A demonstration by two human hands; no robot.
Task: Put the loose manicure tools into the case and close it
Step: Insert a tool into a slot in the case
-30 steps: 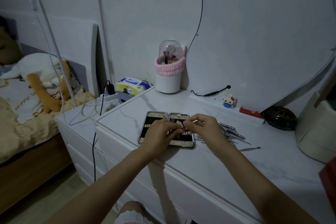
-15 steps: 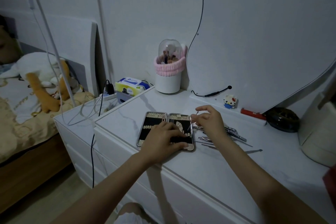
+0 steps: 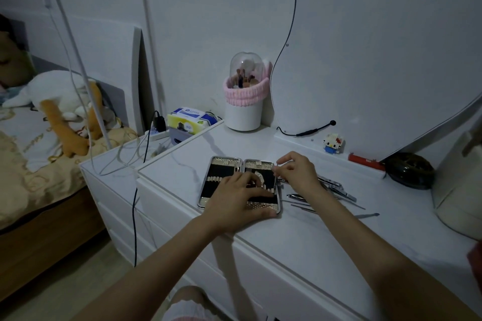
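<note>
Open silver-rimmed, black-lined manicure case (image 3: 227,180) lies at the white desk's (image 3: 326,237) front edge. Your left hand (image 3: 238,199) presses flat, steadying it; right hand's (image 3: 296,172) grip unclear. Loose steel tools (image 3: 336,190) just right.

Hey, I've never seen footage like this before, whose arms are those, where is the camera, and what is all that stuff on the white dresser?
There is no machine here. The arms belong to a person wearing a camera on the head, so you look forward and down at their own hands.

On the white dresser lies an open manicure case, spread flat. The left hand rests flat on the case's right half. The right hand is at the case's right edge, fingers pinched; whether it holds something is too small to tell. To the right of the case lie the loose metal tools, not yet packed.

Further back stand a brush holder with a pink band, a small toy figure and a tissue box. A bed is on the left.
</note>
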